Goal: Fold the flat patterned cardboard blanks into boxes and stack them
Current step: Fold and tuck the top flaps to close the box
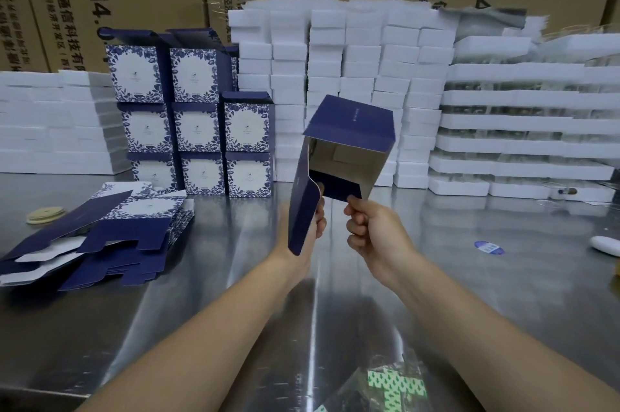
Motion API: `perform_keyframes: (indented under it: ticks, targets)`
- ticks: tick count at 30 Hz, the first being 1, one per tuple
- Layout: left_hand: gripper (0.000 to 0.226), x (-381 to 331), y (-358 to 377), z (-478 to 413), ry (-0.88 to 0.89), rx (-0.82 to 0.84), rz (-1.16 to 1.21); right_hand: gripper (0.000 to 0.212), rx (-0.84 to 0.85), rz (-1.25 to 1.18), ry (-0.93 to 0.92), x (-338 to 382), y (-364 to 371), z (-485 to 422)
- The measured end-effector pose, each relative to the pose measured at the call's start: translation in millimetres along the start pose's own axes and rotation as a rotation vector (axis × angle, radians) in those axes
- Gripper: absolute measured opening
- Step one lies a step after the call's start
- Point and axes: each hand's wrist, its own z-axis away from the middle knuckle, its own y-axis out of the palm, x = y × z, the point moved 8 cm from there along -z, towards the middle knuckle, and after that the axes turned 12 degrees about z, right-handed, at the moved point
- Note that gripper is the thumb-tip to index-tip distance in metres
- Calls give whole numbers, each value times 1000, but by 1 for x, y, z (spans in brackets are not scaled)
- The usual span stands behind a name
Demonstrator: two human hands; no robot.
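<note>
A: Right now the right hand is pinching the navy bottom flap of the half-formed box, with thumb and curled fingers closing on its edge.

B: And the left hand?

A: It is gripping the long side flap from behind. Only the fingertips are showing past the card, so I cannot tell how firmly it is clamping. The box is hanging in the air between both hands, above the steel table, its open mouth tilting toward the camera.

B: What am I watching for?

A: As I judge it, the bottom flap is going in at a slant. If the pinch is pulling sideways, the card could be creasing off its score line or tearing at a corner. The walls are looking skewed rather than square, so forcing the closure now may be leaving a bottom that pops open.

B: Farther out?

A: The flat blanks are lying fanned at the left, overlapping one another, and a stray elbow could be sliding them. The finished boxes are standing three high behind them. A crooked box added there may be tipping a column against the white foam trays.
</note>
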Motion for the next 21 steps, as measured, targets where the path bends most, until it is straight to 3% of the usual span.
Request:
perform_keyframes:
  ticks: [7, 11, 14, 21]
  targets:
    - [42, -10, 8, 8, 18, 41, -118, 23, 64, 86, 6, 0, 8, 5]
    - [41, -3, 12, 8, 19, 77, -141, 19, 137, -35, 45, -3, 16, 6]
    - [37, -1, 10, 6, 12, 71, -95, 16, 97, -94, 35, -1, 11, 2]
    - [54, 4, 18, 8, -20, 134, -147, 19, 138, 159, -30, 0, 14, 2]
